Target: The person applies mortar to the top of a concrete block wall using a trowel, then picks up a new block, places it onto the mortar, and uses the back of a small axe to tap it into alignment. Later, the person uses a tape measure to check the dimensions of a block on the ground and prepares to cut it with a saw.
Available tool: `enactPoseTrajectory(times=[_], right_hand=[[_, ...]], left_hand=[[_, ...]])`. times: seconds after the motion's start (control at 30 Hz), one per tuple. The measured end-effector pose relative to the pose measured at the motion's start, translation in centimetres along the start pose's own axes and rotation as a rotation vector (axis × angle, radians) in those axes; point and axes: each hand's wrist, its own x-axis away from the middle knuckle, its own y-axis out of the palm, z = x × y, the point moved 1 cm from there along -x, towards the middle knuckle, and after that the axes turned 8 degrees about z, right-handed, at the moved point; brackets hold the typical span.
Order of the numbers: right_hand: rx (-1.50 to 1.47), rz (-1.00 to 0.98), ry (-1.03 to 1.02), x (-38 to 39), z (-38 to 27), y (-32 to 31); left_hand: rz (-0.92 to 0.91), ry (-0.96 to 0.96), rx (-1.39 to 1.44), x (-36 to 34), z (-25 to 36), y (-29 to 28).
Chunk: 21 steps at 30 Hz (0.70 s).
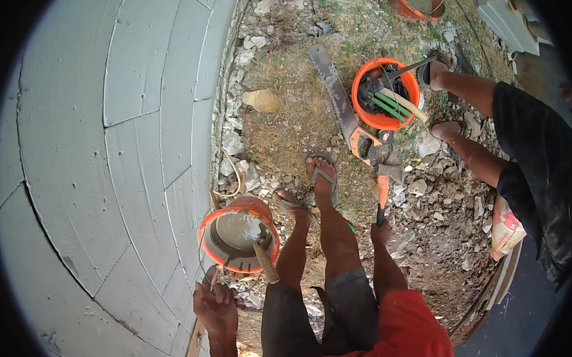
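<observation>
- Near bucket: smooth orange plastic, coated inside with matt grey paste
- Tool handle: plain, matt wood
- Hatchet-like tool: dull metal head, orange and black grip that looks like plastic or rubber
- Saw: scuffed metal blade, orange plastic handle
- Wall: smooth grey, faintly glossy, finely pitted
- Shirt: soft red cloth
- Broken stone: rough, chalky

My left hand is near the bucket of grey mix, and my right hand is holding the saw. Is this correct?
Not the saw: in the head view, your right hand holds a hatchet; the saw lies on the ground. Your left hand is near that bucket.
</observation>
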Motion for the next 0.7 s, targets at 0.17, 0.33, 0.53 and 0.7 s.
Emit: enactPoseTrajectory(times=[0.17, 0.33, 0.53, 0.7], right_hand=[[-0.205, 0.038, -0.345, 4.3, -5.8, -8.5], [-0.498, -0.555, -0.927, 22.4, -23.8, -39.3], [-0.032, -0.159, -1.747, 33.8, -24.8, -50.2], [0.291, -0.094, -1.94, 36.6, -28.5, -56.0]], left_hand=[[-0.229, 0.075, -0.075, 5.9, 3.8, 3.6], [-0.256, 0.153, 0.073, 15.0, 10.5, 2.6], [-0.408, 0.104, 0.32, 24.3, 16.5, 4.6], [-0.532, 0.122, 0.52, 29.0, 20.2, 4.7]])
